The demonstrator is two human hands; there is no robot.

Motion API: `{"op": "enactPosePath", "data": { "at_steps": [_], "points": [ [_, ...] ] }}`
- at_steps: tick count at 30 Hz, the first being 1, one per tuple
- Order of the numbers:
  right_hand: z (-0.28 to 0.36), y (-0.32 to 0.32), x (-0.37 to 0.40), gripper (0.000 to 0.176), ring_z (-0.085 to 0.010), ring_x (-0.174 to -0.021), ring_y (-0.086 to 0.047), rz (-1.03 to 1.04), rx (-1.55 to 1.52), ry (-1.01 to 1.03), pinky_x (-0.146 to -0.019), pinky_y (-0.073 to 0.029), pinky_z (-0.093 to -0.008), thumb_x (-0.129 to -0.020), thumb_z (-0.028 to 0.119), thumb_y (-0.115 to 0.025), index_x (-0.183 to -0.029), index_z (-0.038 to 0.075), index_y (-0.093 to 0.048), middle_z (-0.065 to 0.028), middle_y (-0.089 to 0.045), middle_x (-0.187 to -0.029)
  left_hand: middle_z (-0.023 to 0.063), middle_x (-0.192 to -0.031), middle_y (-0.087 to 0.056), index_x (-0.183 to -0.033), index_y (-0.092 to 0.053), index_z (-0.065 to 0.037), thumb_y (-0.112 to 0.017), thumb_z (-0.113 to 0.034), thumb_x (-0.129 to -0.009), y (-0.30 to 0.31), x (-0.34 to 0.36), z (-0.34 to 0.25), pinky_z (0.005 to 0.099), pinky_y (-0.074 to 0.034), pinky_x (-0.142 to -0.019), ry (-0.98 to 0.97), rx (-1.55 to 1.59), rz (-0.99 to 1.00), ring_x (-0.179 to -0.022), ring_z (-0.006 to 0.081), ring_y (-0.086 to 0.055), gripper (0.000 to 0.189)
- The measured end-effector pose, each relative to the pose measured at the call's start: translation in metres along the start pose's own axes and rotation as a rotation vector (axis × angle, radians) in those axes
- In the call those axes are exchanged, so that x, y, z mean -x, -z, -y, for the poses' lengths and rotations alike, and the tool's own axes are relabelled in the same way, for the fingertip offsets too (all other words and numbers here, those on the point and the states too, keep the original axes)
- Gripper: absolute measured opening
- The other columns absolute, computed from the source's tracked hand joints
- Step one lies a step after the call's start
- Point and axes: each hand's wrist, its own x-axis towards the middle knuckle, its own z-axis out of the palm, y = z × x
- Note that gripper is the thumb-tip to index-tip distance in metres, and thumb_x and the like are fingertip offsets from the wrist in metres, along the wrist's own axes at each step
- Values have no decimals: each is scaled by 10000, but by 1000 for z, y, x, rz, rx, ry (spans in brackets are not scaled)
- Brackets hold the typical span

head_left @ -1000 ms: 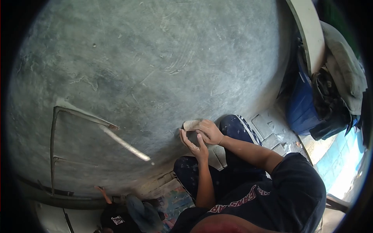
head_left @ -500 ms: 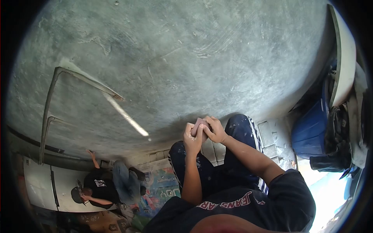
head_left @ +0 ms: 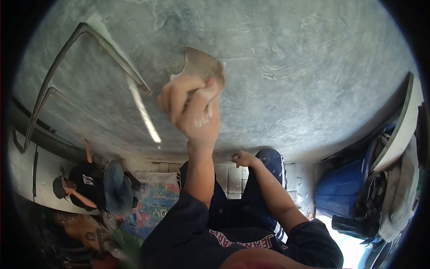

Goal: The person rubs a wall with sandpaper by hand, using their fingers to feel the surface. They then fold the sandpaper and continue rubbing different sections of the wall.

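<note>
My left hand (head_left: 195,107) is raised in front of the grey wall (head_left: 286,103), thumb and fingers closed on a curled brownish sheet that looks like sandpaper (head_left: 202,65). The sheet's free end bends upward past the fingertips and overlaps the wall in this view. White dust marks the back of that hand. Lower down, my right hand (head_left: 243,158) rests by my right knee (head_left: 271,159), holding nothing, its fingers loosely bent and apart.
A bent metal bar (head_left: 60,54) stands out at the left, near a bright strip of light on the wall. Another person (head_left: 89,184) sits at lower left, one hand at the wall. A blue bin (head_left: 338,193) and a pale panel (head_left: 398,125) stand at right.
My two hands have parted. The left one has gone up and left with the sandpaper; the right one has let go and dropped to the knee. The view has shifted slightly.
</note>
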Motion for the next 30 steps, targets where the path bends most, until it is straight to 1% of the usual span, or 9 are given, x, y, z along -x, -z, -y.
{"op": "enactPosePath", "data": {
  "at_steps": [3,5,10,15,18,20,22,27,30],
  "points": [
    [-4,1,-5,492,-219,-752,-699,50,31,-121,-813,-505,-376,-897,412,-579,-1225,44,-600,-144,-710,-762,-31,-889,-574,-881,-655,-154,-740,-46,-721,-36,15,7,384,-364,-799,-38,-62,41,-978,209,-584,211],
    [-1,2,1,496,-228,-745,-704,67,43,-115,-823,-508,-377,-893,390,-583,-1216,15,-603,-171,-705,-772,52,-1055,-565,-1034,-653,-107,-722,-78,-779,-55,57,9,431,-364,-936,18,-42,57,-1156,295,-492,266],
    [-32,-17,-37,507,-234,-726,-706,38,-59,92,-805,-513,-383,-885,358,-581,-1241,-4,-587,-197,-698,-805,74,-1253,-479,-1244,-611,-130,-754,-291,-761,-36,82,-28,473,-259,-1028,244,93,310,-1305,311,-294,529],
    [4,-6,-10,519,-235,-723,-706,79,84,-76,-784,-518,-380,-887,387,-564,-1245,13,-581,-169,-698,-735,102,-1162,-483,-1065,-608,-114,-705,-238,-692,-33,21,3,435,-265,-919,118,-46,354,-1061,278,-371,404],
    [8,-7,-2,520,-237,-769,-707,69,88,-129,-821,-512,-375,-887,374,-564,-1269,22,-562,-150,-708,-748,95,-1140,-458,-1222,-557,-131,-730,-325,-717,-47,11,-3,440,-272,-886,15,-127,286,-1052,271,-380,568],
    [11,-8,9,496,-232,-797,-704,26,54,-163,-821,-513,-376,-882,346,-556,-1252,17,-575,-139,-715,-775,187,-1146,-424,-1386,-405,-51,-695,-411,-756,-51,11,-9,472,-249,-920,18,-76,242,-1048,312,-335,781],
    [9,-8,11,442,-231,-833,-699,42,139,-194,-829,-512,-379,-870,300,-538,-1199,16,-616,-112,-723,-796,177,-1127,-413,-1465,-294,-16,-663,-517,-779,-54,35,-8,453,-248,-886,26,-146,340,-1033,302,-327,926],
    [11,-13,6,333,-243,-878,-689,83,233,-286,-806,-507,-404,-857,297,-531,-926,37,-729,-109,-725,-807,139,-1106,-399,-1464,-293,11,-616,-572,-812,-69,134,-6,398,-235,-820,-105,-202,294,-1021,262,-309,933],
    [13,-17,-4,342,-253,-872,-689,34,153,-248,-808,-505,-415,-852,303,-537,-935,30,-725,-103,-727,-828,163,-1178,-368,-1461,-301,13,-569,-591,-836,-66,129,5,444,-253,-861,-125,-270,365,-1087,290,-315,909]
  ]
}}
